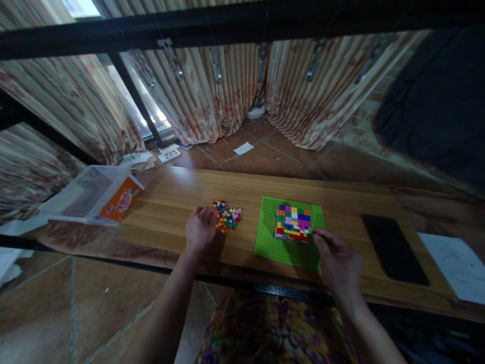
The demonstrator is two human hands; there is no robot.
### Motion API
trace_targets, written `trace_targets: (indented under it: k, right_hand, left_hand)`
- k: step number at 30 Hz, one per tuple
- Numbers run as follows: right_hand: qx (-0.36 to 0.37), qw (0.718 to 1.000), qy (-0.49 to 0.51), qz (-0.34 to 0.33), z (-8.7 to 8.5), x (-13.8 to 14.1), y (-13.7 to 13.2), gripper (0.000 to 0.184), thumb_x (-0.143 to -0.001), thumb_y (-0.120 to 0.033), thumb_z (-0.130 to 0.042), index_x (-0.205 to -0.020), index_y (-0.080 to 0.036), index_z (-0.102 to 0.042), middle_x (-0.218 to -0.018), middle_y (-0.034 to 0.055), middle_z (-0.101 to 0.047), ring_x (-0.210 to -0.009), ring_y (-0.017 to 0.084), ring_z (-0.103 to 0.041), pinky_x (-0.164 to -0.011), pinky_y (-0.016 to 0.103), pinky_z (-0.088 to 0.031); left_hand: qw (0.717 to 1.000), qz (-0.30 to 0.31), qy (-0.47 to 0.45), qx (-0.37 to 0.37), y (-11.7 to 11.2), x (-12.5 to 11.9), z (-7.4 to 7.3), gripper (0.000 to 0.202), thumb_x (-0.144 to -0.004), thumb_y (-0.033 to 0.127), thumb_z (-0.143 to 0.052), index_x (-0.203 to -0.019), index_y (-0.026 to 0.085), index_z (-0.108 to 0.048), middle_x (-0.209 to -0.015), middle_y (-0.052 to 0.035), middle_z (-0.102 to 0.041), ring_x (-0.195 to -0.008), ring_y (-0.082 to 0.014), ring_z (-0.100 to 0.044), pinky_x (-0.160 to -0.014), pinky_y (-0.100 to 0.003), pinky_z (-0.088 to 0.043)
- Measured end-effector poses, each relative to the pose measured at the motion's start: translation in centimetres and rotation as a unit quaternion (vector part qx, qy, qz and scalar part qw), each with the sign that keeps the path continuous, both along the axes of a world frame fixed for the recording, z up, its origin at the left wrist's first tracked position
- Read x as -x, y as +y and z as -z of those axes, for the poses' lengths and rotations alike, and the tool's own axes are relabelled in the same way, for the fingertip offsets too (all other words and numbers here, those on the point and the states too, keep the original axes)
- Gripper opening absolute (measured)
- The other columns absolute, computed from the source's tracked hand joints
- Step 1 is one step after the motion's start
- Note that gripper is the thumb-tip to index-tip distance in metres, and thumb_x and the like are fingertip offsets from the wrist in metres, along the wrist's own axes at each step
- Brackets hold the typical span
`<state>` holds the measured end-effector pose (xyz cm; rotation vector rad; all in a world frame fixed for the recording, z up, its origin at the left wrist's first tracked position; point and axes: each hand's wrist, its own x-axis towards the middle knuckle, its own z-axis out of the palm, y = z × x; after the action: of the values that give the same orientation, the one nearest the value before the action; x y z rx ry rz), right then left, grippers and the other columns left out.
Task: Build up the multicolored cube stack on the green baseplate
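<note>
A block built of many-coloured toy bricks [293,222] stands on a green studded baseplate [267,242]. At the block's near right corner is my right hand [339,258], its thumb and index finger pinched together. Whatever lies between those fingertips is too small to make out. Farther left, a heap of loose small bricks [228,217] lies on the wooden tabletop. My left hand [200,230] rests against the heap's left edge with curled fingers. Its fingertips are partly hidden, so any brick in them cannot be told.
A clear plastic box [81,202] with an orange label stands at the table's left end. To the right lie a black flat slab [394,247] and a white sheet of paper [454,265]. A dark metal bar [242,25] crosses above the table, with curtains [227,96] behind.
</note>
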<state>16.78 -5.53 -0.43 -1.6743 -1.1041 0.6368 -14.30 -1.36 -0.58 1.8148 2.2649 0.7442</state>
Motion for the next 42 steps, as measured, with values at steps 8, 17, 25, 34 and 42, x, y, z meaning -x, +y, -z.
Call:
trace_targets:
  k: [8,17,25,34,42]
  right_hand:
    - [0.010,1.000,0.017,-0.015,0.6,-0.1,-0.1,0.033,-0.076,-0.044,-0.064,-0.093,-0.017,-0.073,-0.093,0.0098,-0.075,-0.085,0.024,-0.069,-0.081,0.039,-0.052]
    - [0.023,1.000,0.005,-0.012,0.5,-0.2,-0.3,0.030,-0.076,-0.044,-0.065,-0.090,-0.018,-0.073,-0.091,0.0087,-0.075,-0.085,0.024,-0.069,-0.079,0.038,-0.053]
    - [0.011,1.000,0.025,-0.014,0.4,-0.4,-0.4,0.030,-0.076,-0.043,-0.065,-0.089,-0.018,-0.073,-0.091,0.0090,-0.075,-0.085,0.024,-0.069,-0.080,0.038,-0.052]
    - [-0.011,0.997,0.070,-0.012,1.3,-0.4,-0.2,0.028,-0.077,-0.042,-0.065,-0.089,-0.018,-0.073,-0.091,0.0080,-0.074,-0.083,0.021,-0.067,-0.079,0.037,-0.052]
    - [-0.050,0.997,0.054,-0.021,0.0,-0.4,-0.8,0.023,-0.082,-0.038,-0.063,-0.090,-0.019,-0.072,-0.091,0.0063,-0.072,-0.084,0.019,-0.066,-0.078,0.034,-0.051]
  left_hand:
    - [0.996,0.016,0.069,0.054,1.3,-0.8,-0.6,0.027,-0.089,0.029,-0.046,-0.094,0.023,-0.072,-0.099,-0.0070,-0.067,-0.088,-0.0187,-0.063,-0.077,-0.027,-0.047]
    - [0.984,0.062,0.128,0.111,1.6,-0.5,-2.0,0.026,-0.084,0.021,-0.047,-0.091,0.022,-0.072,-0.095,-0.0077,-0.068,-0.089,-0.0200,-0.063,-0.078,-0.027,-0.047]
    - [0.979,0.066,0.154,0.115,2.1,-0.6,-2.4,0.025,-0.086,0.022,-0.044,-0.084,0.019,-0.069,-0.092,-0.0095,-0.068,-0.085,-0.0210,-0.064,-0.073,-0.028,-0.046]
    - [0.962,0.142,-0.235,-0.019,-0.3,-5.2,-2.8,0.017,-0.083,0.030,-0.058,-0.088,0.019,-0.070,-0.094,-0.0038,-0.072,-0.081,-0.0155,-0.065,-0.077,-0.027,-0.049]
    - [0.754,0.138,-0.636,0.086,-2.4,-13.9,-2.8,0.017,-0.070,0.026,-0.075,-0.083,0.018,-0.071,-0.074,0.0008,-0.068,-0.066,-0.0093,-0.061,-0.066,-0.022,-0.050]
